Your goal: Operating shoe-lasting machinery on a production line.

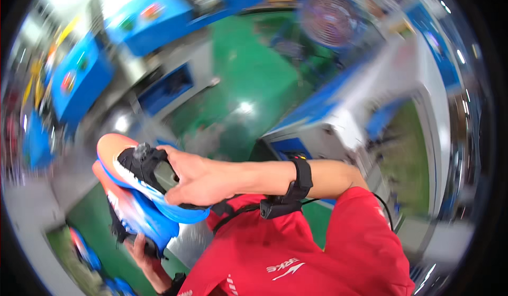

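A pair of shoes is held up in the air in front of the person's red shirt [275,248], with green floor [246,81] beyond. The upper shoe [138,177] has a rounded orange toe end, a whitish stretch along its thick sole and a bright blue heel end; its fabric top is black, with a small fuzzy grey patch. The lower shoe [133,211] runs through the same colours, orange to white to blue, and shows black along its left side. The two lie close together, toe ends pointing to the upper left.

The right hand [197,180] pinches the upper shoe at its black collar, thumb and fingers apart around the opening. The left hand [140,256] is curled at the black part near the lower shoe's heel; its exact grip is partly hidden.

A black strap [304,177] circles the right wrist. More orange-and-blue shoes [87,251] lie by the right edge of a green strip [62,245], well below the held pair. Motion blur softens the finer detail.
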{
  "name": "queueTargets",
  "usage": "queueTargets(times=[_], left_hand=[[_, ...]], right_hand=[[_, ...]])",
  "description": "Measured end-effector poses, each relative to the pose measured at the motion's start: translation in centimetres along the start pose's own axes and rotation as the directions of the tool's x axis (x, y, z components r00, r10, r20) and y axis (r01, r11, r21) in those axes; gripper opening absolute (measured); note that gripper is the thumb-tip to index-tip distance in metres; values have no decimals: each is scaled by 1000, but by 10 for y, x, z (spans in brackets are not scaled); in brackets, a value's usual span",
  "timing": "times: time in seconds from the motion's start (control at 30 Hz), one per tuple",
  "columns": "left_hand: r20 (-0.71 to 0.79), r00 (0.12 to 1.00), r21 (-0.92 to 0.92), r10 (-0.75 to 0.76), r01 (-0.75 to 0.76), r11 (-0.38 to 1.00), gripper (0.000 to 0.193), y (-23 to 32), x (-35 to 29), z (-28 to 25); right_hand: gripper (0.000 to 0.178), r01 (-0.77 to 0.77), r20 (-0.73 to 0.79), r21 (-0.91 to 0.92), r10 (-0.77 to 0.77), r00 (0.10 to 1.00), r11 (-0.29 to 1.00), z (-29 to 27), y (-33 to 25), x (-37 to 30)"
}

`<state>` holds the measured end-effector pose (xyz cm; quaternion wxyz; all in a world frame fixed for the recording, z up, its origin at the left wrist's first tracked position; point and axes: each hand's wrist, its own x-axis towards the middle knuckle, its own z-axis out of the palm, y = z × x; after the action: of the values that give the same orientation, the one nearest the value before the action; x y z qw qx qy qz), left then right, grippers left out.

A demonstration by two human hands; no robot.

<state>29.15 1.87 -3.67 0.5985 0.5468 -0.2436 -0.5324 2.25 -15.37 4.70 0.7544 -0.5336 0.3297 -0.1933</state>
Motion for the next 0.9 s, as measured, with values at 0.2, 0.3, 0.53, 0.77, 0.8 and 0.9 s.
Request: queueTargets(times=[0.2, 0.3, 0.53, 0.77, 0.8, 0.9], left_hand=[[700, 702, 51, -133, 137, 989, 81, 38, -8, 126], [724, 557, 259, -406, 326, 909, 78, 28, -56, 206], [802, 32, 589, -597, -210, 780, 79, -45, -153, 444], [944, -70, 221, -321, -587, 778, 79, -107, -186, 517], [966, -63, 198, -251, -440, 876, 76, -100, -178, 500], [959, -155, 181, -236, -307, 934, 58, -62, -137, 424]], right_hand=[[68, 225, -632, -266, -345, 694, 937, 10, 25, -267], [55, 250, -923, 101, -3, 386, 963, 62, 55, -408], [71, -112, -699, 123, 6, -715, 986, 78, 169, -507], [62, -398, -473, 15, -344, -811, 917, 34, 160, -514], [57, -364, -402, -169, -401, -823, 916, 38, 147, -500], [38, -249, -550, -502, -528, -647, 828, 47, 106, -429]])
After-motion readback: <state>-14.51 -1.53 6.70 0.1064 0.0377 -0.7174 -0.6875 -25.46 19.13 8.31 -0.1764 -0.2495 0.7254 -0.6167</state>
